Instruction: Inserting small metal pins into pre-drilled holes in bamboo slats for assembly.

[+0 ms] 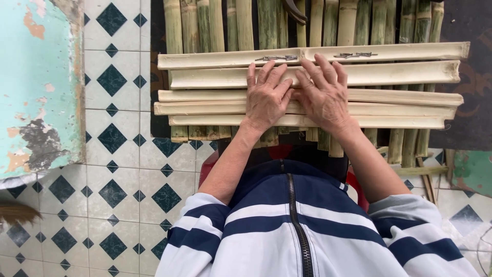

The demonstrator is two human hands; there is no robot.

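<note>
Five pale, cream-coloured split bamboo slats [389,74] lie crosswise, one below the other, on a row of green round bamboo poles [266,25] that run away from the person. The slats span the row from its left edge to its right edge, hollow faces up, and sit close together with narrow gaps between them.

The left hand [265,97] lies palm down near the middle of the slats, fingers stretched and slightly fanned, fingertips reaching the second slat from the far side. The right hand [324,92] lies flat just beside it, touching it along the thumb side, its fingers spread and reaching up to the farthest slat. Neither hand pinches or grips anything; both press flat on the slats.

On the farthest slat two small heaps of thin dark metal nails [277,58] rest, one just beyond the left fingertips and the other [354,54] just beyond the right fingertips. A dark curved tool handle [296,11] shows at the far edge of the poles.

The poles lie over a floor of white tiles with dark green diamonds [110,133]. At the left stands a peeling turquoise painted wall surface [36,87]. The person wears a white jacket with navy stripes and a zip [294,225].
</note>
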